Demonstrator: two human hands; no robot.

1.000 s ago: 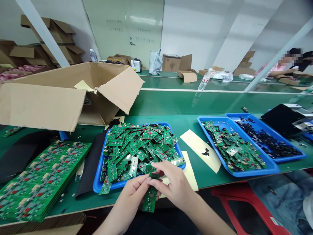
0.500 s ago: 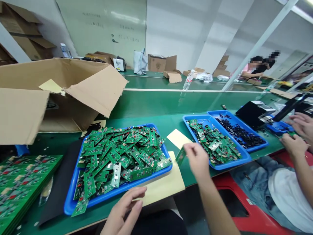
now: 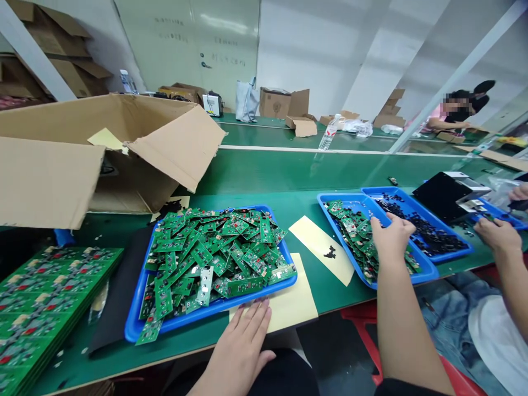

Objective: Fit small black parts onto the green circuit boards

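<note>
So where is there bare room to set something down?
Bare bench lies between left tray and middle tray, behind and in front of the yellow strip. It's crowded left, around the panels and box, and right, around the black-parts tray.

Low pass: surface (image 3: 303, 204) gap between heaped tray (image 3: 181, 320) and middle tray (image 3: 427, 273), flat yellow sheet (image 3: 305, 234) in it. Right hand (image 3: 391, 234) blocks over middle tray. Open carton (image 3: 173, 148), panel stack (image 3: 53, 302) obstruct left; co-worker's hand (image 3: 497, 236) crowds far right.

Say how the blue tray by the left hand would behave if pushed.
The tray is wide and shallow, so it would probably slide, not tip. Heaped with circuit boards, it is likely heavy. The loose board poking over its near rim might drop off.
</note>
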